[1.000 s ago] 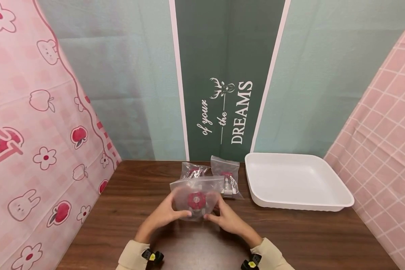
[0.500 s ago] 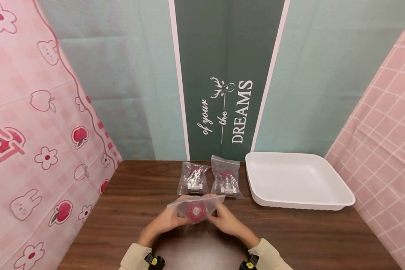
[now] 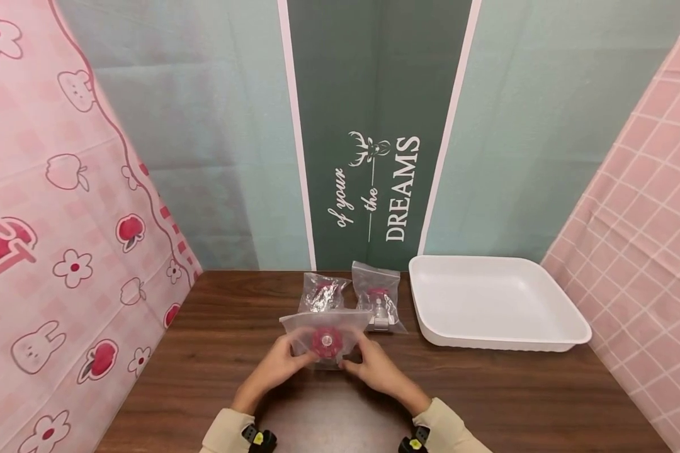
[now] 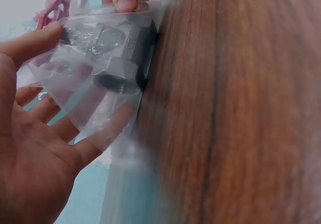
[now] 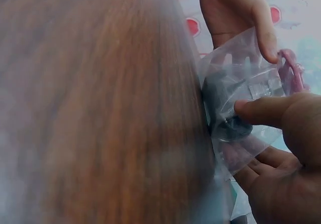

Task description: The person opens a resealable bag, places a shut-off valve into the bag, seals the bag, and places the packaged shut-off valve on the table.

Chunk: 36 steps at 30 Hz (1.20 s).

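Between both hands stands a gate valve (image 3: 327,343) with a red handwheel, inside a clear zip bag (image 3: 294,324). My left hand (image 3: 279,366) holds the bag's left side, the thumb in front and the fingers spread behind the plastic. On the other side my right hand (image 3: 378,371) grips it, its thumb pressing near the valve's lower part. The left wrist view shows the metal valve body (image 4: 123,66) through the plastic, its hexagonal end touching or very near the tabletop. In the right wrist view the handwheel (image 5: 291,73) points away from the table.
Behind the held bag lie two more bagged red-handled valves, a left one (image 3: 324,294) partly hidden and a right one (image 3: 378,302). A white tray (image 3: 498,305) stands at the back right. The brown wooden table (image 3: 215,327) meets fabric hangings at its back and sides.
Half a second ago the bagged valve dipped toward me, uncovering the left rear bag. Now it has risen back, covering part of that bag again. Both hands keep their hold.
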Each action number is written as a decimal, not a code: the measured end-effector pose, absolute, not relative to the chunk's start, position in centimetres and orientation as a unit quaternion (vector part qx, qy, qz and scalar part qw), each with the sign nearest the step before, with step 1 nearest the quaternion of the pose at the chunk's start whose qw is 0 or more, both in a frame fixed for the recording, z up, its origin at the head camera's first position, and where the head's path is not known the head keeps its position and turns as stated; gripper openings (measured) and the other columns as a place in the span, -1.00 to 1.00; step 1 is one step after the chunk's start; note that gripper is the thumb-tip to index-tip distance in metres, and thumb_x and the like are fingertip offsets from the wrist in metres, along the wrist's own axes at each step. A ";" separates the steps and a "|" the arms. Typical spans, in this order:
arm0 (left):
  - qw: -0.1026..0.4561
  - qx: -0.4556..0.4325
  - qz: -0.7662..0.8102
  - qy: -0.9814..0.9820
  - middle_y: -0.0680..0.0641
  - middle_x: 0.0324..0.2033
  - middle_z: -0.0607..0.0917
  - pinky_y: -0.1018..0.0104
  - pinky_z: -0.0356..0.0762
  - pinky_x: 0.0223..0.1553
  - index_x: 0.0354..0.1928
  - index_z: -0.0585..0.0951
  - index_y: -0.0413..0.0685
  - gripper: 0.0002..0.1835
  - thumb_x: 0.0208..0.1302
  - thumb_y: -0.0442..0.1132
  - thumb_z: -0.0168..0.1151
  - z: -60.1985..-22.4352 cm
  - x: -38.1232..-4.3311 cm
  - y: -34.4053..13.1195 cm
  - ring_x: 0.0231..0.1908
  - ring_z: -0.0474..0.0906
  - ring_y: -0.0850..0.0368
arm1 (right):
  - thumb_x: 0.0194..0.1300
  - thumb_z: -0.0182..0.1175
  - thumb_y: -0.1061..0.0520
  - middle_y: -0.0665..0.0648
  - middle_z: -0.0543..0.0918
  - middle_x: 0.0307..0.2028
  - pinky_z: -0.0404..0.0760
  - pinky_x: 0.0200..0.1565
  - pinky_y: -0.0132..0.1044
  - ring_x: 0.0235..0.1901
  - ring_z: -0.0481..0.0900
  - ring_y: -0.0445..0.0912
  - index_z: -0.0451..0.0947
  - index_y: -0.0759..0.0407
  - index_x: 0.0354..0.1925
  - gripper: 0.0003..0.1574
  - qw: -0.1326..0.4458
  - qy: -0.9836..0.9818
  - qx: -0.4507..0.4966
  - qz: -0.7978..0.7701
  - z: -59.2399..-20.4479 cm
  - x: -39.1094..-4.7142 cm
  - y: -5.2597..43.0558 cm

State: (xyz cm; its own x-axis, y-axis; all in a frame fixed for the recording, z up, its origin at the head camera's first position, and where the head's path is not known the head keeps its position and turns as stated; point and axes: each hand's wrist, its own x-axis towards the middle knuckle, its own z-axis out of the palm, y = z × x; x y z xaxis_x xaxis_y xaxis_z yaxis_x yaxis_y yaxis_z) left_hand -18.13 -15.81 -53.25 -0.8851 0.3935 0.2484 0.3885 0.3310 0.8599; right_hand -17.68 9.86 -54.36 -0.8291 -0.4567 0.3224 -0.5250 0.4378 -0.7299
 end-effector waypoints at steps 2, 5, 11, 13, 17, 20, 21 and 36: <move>0.003 0.230 0.528 0.817 -0.15 0.04 0.77 0.37 0.55 0.06 0.18 0.68 -0.09 -0.63 0.39 -0.22 0.46 -53.2 -18.1 -15.9 -0.02 0.59 0.34 | 0.28 0.48 0.28 0.15 0.79 -0.09 0.68 -0.09 -0.25 -0.16 0.70 -0.18 0.39 0.02 0.41 -0.18 0.040 -0.848 0.288 0.443 -54.3 -17.8 9.8; -0.006 0.221 0.525 0.822 -0.15 0.02 0.78 0.36 0.57 0.03 0.17 0.70 -0.11 -0.64 0.39 -0.22 0.46 -53.2 -18.2 -16.0 -0.05 0.59 0.35 | 0.28 0.47 0.28 0.17 0.80 -0.07 0.70 -0.05 -0.21 -0.14 0.70 -0.16 0.40 0.03 0.43 -0.17 0.042 -0.846 0.295 0.441 -54.2 -17.9 9.6; -0.017 0.170 0.527 0.833 -0.12 0.00 0.81 0.37 0.58 -0.03 0.11 0.74 -0.08 -0.67 0.34 -0.22 0.49 -52.9 -18.1 -16.6 -0.09 0.60 0.32 | 0.35 0.42 0.23 0.21 0.74 0.21 0.65 0.24 -0.05 0.18 0.68 0.01 0.39 0.10 0.49 -0.19 0.029 -0.839 0.305 0.449 -54.2 -18.3 8.9; -0.016 0.143 0.538 0.831 -0.10 -0.02 0.82 0.37 0.58 -0.04 0.09 0.76 -0.06 -0.69 0.32 -0.22 0.50 -52.8 -18.2 -16.7 -0.09 0.61 0.30 | 0.40 0.39 0.21 0.21 0.71 0.26 0.63 0.29 -0.02 0.23 0.66 0.05 0.39 0.12 0.50 -0.23 0.019 -0.835 0.302 0.459 -54.1 -18.4 8.5; -0.018 0.099 0.562 0.821 -0.11 0.00 0.83 0.36 0.58 0.07 0.09 0.76 -0.11 -0.68 0.34 -0.24 0.49 -52.5 -18.2 -17.2 -0.03 0.66 0.27 | 0.47 0.32 0.20 0.20 0.71 0.27 0.62 0.29 -0.03 0.24 0.66 0.05 0.41 0.10 0.47 -0.32 0.000 -0.822 0.296 0.486 -53.7 -18.7 7.6; -0.022 0.079 0.576 0.814 -0.14 0.02 0.82 0.35 0.59 0.10 0.12 0.74 -0.18 -0.67 0.37 -0.25 0.46 -52.2 -18.3 -17.5 -0.01 0.67 0.25 | 0.49 0.30 0.22 0.21 0.75 0.21 0.66 0.18 -0.12 0.13 0.70 0.02 0.41 0.10 0.45 -0.36 -0.010 -0.808 0.297 0.508 -53.4 -19.0 6.8; -0.025 0.075 0.578 0.813 -0.16 0.02 0.82 0.35 0.60 0.09 0.12 0.73 -0.20 -0.67 0.38 -0.25 0.44 -52.1 -18.3 -17.6 -0.02 0.66 0.25 | 0.50 0.29 0.23 0.22 0.76 0.17 0.67 0.13 -0.16 0.08 0.71 0.00 0.41 0.11 0.43 -0.39 -0.014 -0.804 0.298 0.515 -53.4 -19.1 6.5; -0.085 0.005 0.571 0.816 -0.21 -0.11 0.80 0.40 0.57 -0.06 0.08 0.72 -0.31 -0.68 0.45 -0.21 0.36 -51.9 -19.4 -19.0 -0.17 0.61 0.24 | 0.31 0.46 0.27 0.41 0.72 0.12 0.73 -0.01 -0.36 -0.02 0.77 0.09 0.40 0.32 0.33 -0.29 -0.070 -0.763 0.251 0.592 -53.1 -20.4 3.3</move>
